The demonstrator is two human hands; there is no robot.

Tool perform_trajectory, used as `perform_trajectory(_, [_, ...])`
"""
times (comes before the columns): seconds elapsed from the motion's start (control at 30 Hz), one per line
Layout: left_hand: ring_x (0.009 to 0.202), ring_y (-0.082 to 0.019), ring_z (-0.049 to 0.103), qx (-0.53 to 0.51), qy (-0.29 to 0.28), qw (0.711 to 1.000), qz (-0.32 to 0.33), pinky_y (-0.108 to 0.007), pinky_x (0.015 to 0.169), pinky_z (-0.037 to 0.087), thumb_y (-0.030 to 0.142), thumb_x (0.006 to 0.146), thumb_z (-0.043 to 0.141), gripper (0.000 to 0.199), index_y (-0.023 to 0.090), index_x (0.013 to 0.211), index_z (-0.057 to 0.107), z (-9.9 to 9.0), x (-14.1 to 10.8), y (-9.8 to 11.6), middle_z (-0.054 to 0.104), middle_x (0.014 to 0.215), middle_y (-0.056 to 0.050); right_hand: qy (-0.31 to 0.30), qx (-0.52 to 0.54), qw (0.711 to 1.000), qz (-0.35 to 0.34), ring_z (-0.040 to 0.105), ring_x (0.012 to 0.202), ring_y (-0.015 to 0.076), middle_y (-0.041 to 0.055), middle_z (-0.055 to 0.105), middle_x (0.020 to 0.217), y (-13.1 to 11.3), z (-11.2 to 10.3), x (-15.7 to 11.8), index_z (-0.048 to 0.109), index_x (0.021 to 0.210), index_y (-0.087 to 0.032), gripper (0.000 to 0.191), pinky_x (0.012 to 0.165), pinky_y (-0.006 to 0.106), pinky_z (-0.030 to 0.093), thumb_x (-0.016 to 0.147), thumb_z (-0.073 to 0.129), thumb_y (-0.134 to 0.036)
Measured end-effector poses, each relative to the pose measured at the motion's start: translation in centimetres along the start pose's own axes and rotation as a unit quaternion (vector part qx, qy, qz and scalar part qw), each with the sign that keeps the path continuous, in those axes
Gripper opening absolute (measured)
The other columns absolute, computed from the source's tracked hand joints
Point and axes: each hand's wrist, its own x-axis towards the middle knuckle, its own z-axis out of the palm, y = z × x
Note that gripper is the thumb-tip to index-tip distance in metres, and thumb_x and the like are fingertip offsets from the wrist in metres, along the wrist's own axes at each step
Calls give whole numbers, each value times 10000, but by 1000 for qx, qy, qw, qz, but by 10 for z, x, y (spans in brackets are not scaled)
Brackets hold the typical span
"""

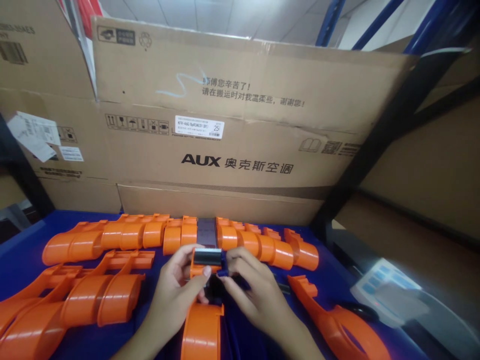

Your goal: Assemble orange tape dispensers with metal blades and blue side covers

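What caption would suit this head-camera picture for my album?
Both hands, left hand and right hand, grip an orange tape dispenser on a blue table among rows of orange shells.

Both bare forearms rise from the bottom edge of the frame and converge at lower centre. The left hand (176, 285) sits slightly left of centre, fingers curled inward and thumb stretched toward the right. The right hand (249, 287) lies just right of centre, back upward, fingers bent, fingertips nearly meeting those of the left.
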Motion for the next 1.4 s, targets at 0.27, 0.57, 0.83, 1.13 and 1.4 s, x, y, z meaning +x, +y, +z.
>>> perform_trajectory(0.27, [553,-190,693,-73,-25,996,-37,-312,561,589,455,737,828,712,210,1354,571,10,8,16,749,785,-55,1,59,998,28,568,824,178,52,566,994,-9,-1,2,485,850,-231,166,728,298,458,961,606,-207])
perform_trajectory(0.57, [532,-196,707,-107,-103,983,-107,-297,568,569,337,848,770,820,237,1535,333,-1,-6,3,754,723,-43,46,300,941,148,575,1022,215,57,588,1139,-11,-9,0,484,1327,-300,319,907,352,461,1026,527,-394])
perform_trajectory(0.83, [752,-211,746,-110,-223,964,-97,-380,727,622,293,804,816,767,301,1492,477,-1,-16,8,629,1354,-159,-69,382,909,153,600,1024,237,62,599,1095,-16,-10,2,494,1321,-273,406,887,368,474,989,587,-489])
perform_trajectory(1.13, [1028,-319,726,-71,-233,968,-55,-495,923,585,427,857,755,679,257,1475,531,-7,-17,10,652,1363,-163,-39,322,935,145,520,866,185,27,502,997,-21,-3,0,448,1095,-261,281,760,323,464,982,584,-479])
perform_trajectory(1.4, [818,-242,754,-10,-144,987,-65,-400,780,638,399,853,755,668,221,1464,551,-10,-7,4,777,1095,-114,-23,240,961,135,547,856,195,29,563,969,-18,-5,3,457,1009,-253,195,765,337,474,1004,553,-423])
